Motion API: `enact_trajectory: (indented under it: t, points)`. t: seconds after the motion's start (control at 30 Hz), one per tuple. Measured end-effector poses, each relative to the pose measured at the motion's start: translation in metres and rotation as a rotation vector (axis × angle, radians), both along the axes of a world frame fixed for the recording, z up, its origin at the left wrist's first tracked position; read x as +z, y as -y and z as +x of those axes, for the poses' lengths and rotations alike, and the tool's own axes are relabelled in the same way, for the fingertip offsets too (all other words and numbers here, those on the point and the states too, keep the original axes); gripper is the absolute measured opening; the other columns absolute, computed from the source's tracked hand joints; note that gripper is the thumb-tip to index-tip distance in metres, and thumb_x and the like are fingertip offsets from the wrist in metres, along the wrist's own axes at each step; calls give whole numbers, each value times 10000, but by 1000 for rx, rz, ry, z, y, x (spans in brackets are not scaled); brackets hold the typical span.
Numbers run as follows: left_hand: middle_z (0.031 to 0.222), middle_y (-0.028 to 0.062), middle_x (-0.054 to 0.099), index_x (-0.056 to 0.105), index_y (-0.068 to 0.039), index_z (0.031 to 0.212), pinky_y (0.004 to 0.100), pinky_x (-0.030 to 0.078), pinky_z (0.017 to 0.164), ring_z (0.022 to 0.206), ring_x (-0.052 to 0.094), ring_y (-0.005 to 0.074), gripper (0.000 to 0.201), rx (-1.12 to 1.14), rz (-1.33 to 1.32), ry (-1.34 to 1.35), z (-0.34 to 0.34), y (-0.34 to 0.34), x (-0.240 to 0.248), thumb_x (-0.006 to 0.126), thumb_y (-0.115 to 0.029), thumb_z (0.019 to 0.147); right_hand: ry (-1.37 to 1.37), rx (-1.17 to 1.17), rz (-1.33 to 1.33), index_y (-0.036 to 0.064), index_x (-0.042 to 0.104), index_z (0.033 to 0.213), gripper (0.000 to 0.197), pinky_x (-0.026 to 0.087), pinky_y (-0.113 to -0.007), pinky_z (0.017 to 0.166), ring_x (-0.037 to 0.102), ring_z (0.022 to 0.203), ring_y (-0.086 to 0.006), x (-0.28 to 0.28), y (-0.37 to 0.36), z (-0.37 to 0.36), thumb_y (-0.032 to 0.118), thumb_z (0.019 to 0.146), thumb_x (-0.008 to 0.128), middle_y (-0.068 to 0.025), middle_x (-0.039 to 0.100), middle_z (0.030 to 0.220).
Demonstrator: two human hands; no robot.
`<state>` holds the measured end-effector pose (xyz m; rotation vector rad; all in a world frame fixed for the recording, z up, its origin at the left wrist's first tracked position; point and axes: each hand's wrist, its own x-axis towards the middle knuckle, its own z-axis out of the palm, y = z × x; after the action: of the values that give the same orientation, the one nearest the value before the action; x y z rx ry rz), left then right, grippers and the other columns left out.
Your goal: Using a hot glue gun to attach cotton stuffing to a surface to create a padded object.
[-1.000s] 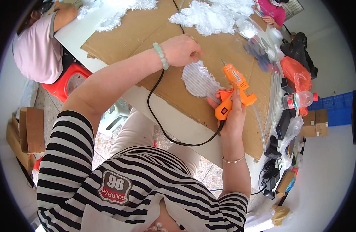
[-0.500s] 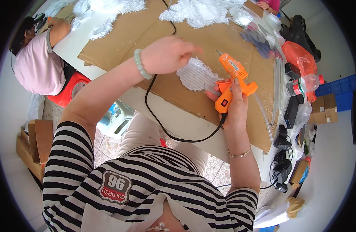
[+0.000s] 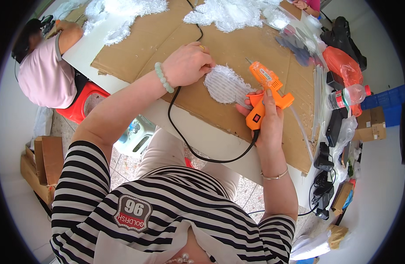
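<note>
An orange glue gun (image 3: pixel 266 90) is gripped in my right hand (image 3: pixel 270 123), its metal nozzle pointing away and slightly left. A black cord runs from the handle in a loop to the left. An oval white fluffy fabric piece (image 3: pixel 226 86), ribbed on its upper face, lies on the cardboard between my hands. Its upper left edge is pinched by the fingertips of my left hand (image 3: pixel 187 65). The right hand's fingers touch or nearly touch the piece's lower right end.
Brown cardboard (image 3: pixel 145 55) covers much of the white table. White fluffy material (image 3: pixel 224 15) is piled at the far side. Clear glue sticks (image 3: pixel 318 99) and a plastic bottle (image 3: pixel 352 96) lie at the right, near black power adapters (image 3: pixel 323 158). A person in pink (image 3: pixel 46 75) sits at the left.
My left hand has come down slightly and closed at the fabric piece's upper left edge. The right hand with the glue gun stays nearly still.
</note>
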<state>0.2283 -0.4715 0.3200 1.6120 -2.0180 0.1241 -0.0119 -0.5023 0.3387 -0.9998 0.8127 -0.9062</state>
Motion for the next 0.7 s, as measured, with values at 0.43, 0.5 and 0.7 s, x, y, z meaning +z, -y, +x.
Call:
enact_trajectory:
  t: [0.43, 0.5, 0.7]
  points:
    - [734, 76, 624, 632, -63, 757, 375, 454, 746, 801, 568, 252, 46, -118, -115, -11, -10, 7, 0, 611, -97, 735, -5, 38, 2, -7, 538, 989, 310, 586, -392, 704, 585, 776, -152, -2, 1, -1, 296, 941, 496, -88, 564, 881]
    - [714, 72, 620, 630, -67, 789, 378, 454, 741, 795, 572, 252, 63, -109, -145, 96, -15, 2, 1, 607, -89, 734, 4, 40, -2, -11, 540, 974, 315, 586, -393, 704, 586, 769, -153, -3, 2, -2, 299, 940, 497, -92, 568, 873]
    - [666, 44, 610, 582, -86, 900, 379, 454, 723, 775, 578, 261, 167, -19, -149, 52, -9, -10, 13, 610, -68, 737, -21, 27, 4, -14, 542, 967, 318, 586, -393, 701, 588, 767, -155, -2, 2, -1, 301, 939, 500, -95, 570, 874]
